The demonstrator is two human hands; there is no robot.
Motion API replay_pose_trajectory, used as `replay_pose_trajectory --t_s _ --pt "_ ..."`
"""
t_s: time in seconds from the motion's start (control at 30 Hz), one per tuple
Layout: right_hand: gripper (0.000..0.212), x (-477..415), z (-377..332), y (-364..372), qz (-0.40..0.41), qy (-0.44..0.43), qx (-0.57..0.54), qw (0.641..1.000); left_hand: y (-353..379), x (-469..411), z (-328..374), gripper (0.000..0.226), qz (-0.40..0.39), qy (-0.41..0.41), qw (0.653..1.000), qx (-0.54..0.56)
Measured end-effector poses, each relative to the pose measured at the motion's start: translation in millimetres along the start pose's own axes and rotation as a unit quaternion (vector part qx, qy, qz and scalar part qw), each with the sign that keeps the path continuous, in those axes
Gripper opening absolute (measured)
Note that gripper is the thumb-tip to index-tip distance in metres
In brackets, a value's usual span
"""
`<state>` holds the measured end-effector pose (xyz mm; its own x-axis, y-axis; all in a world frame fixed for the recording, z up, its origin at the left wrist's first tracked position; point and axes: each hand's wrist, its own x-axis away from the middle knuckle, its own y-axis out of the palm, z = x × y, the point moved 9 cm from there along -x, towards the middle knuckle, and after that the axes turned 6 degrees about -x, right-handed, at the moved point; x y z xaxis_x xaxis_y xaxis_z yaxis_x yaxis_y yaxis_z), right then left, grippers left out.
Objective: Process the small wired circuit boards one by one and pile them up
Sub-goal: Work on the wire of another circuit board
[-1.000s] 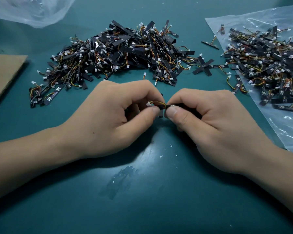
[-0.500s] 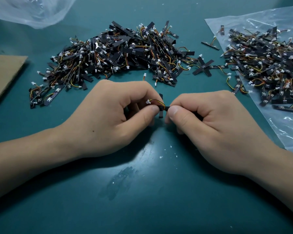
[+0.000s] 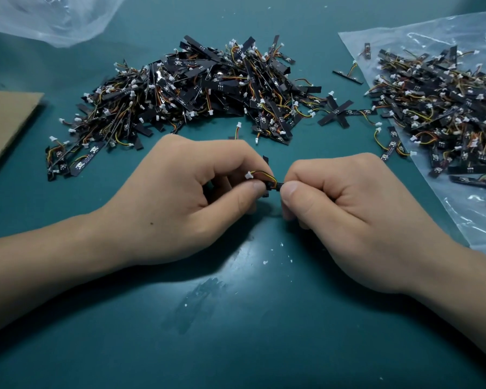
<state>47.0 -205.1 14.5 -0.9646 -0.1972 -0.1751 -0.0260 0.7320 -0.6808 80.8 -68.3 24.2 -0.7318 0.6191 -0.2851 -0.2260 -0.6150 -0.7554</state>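
Your left hand (image 3: 185, 203) and right hand (image 3: 357, 220) both pinch one wired board (image 3: 272, 184) at frame centre, over the counter (image 3: 236, 332); pull too hard and its thin wires (image 3: 266, 174) may tear off.

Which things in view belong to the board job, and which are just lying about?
In the job: small black wired circuit board pinched by left hand and right hand; big middle heap of black wired boards; right heap on clear plastic sheet.
Lying about: brown cardboard sheet; crumpled clear plastic bag; white flecks on teal table.
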Motion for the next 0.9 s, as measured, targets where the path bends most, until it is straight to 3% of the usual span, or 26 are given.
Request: replay_pose_trajectory --t_s 0.27,0.6,0.9 --pt "0.034 0.8 -3.1 1.4 -0.014 -0.011 0.008 1.0 -1.0 0.0 0.3 0.007 0.001 0.0 1.0 0.023" --pt "0.043 -0.2 -5.8 4.5 -0.032 -0.028 0.043 0.998 -2.7 -0.2 -0.9 0.013 0.012 0.001 0.999 0.041" --pt "0.044 0.7 -4.5 6.0 -0.039 -0.029 0.043 0.998 -6.0 -1.0 5.2 0.008 0.03 0.038 0.999 0.005"
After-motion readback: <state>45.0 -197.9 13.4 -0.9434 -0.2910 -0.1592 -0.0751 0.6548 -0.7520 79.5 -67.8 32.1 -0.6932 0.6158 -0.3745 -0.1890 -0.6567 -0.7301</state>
